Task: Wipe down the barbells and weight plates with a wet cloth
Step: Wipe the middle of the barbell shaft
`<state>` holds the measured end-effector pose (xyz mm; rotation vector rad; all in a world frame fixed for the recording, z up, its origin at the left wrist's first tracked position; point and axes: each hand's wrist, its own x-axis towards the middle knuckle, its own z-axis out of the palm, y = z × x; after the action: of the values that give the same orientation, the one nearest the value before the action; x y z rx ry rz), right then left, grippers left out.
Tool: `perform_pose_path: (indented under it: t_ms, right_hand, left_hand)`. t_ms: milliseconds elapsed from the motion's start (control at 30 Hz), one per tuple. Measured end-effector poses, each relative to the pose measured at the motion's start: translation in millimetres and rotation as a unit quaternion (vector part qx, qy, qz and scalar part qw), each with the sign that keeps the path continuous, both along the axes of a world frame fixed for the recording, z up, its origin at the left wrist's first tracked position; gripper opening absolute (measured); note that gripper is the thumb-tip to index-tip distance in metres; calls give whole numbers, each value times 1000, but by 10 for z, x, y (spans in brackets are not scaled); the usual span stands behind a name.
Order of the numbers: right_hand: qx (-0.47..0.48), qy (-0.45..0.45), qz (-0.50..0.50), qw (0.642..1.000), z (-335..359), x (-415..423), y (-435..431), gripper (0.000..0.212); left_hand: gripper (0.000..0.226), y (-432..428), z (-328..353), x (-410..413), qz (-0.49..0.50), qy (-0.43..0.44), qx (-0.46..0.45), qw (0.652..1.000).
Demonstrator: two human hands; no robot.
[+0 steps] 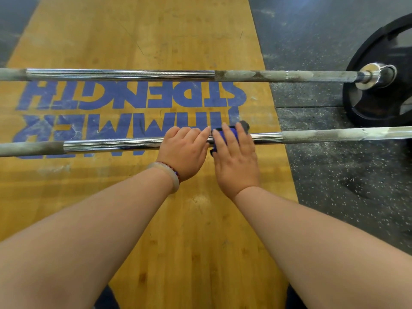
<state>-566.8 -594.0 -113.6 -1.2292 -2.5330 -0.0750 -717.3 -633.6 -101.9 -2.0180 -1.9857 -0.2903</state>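
Two barbells lie across a wooden platform. The near barbell runs left to right under both my hands. My right hand lies over a blue cloth wrapped on that bar, fingers curled over it. My left hand sits just left of the cloth with its fingers curled over the bar. The far barbell has chalky grey patches on its right part and carries a black weight plate at its right end.
The wooden platform bears blue upside-down lettering between the bars. Black speckled rubber flooring lies to the right and at the far left. A bracelet is on my left wrist.
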Motion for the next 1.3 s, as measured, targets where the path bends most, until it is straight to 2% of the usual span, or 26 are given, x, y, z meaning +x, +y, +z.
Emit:
perform_pose_path:
  t_ms: [67,167,200,233,333,400,467,567,600,633,700,767,833,933,1000,1067,1133,1200,1233,1300]
  right_hand:
    - [9,-16,24,1000,34,76,100,48]
    - [-46,69,-166,983,86,220,305,56]
    - [-48,77,-199,976,78,234,308,55]
    - [-38,64,-187,980,71,217,266,53]
    - [6,-9,-11,1000,-24,58,43,48]
    - [11,-17,42,999,-53,7,11,49]
    - [4,20,-10,1000,-15,41,75,48]
    - [-47,96,-188,976,28,138,178,51]
    - [-45,94,-203,974,30,124,159,51]
    - [-34,78,-178,980,30,94,115,51]
    - [-4,16,-50,999,-18,29,8,49]
    - [7,-36,45,998,-44,26,-10,51]
    - [2,-28,25,999,-22,64,48,52]
    - [-53,69,-151,985,51,130,127,54]
    - [-72,102,-225,966,51,108,144,52]
    - [-45,73,-179,980,49,48,60,51]
    - [-1,2,-31,1000,-18,17,-35,50]
    - [6,-36,42,998,-43,44,-40,51]
    - [3,-19,23,1000,-37,66,-4,51]
    - [-17,44,-95,994,8,129,89,54]
  left_hand:
    - [46,-6,6,-15,-4,-3,-7,1000]
    - [47,-24,27,-32,-8,-7,-21,1000]
    - [48,-32,26,-32,-8,-9,-23,1000]
    - [48,-33,21,-30,-8,-10,-22,1000]
    - [46,-14,16,-32,-11,-13,-16,1000]
    - [45,-7,14,-39,-8,-10,-21,1000]
    - [46,-7,30,-32,-4,-8,-27,1000]
    - [48,-18,43,-15,0,-12,-33,999]
    - [48,-20,43,-17,0,-12,-33,999]
    - [48,-21,46,-20,-1,-11,-32,999]
    - [47,-17,50,-23,-3,-12,-29,999]
    - [46,-13,50,-19,-2,-17,-33,999]
    - [47,-19,48,-11,-1,-17,-35,999]
    - [50,-27,70,-12,-3,-20,-39,999]
    - [50,-34,79,-6,1,-19,-41,999]
    - [49,-25,79,-6,1,-17,-44,999]
    - [48,-27,66,-6,-2,-17,-42,999]
    - [47,-19,63,-12,-5,-20,-42,999]
    - [48,-18,66,-14,-5,-21,-45,999]
    - [48,-21,72,-12,-4,-22,-49,999]
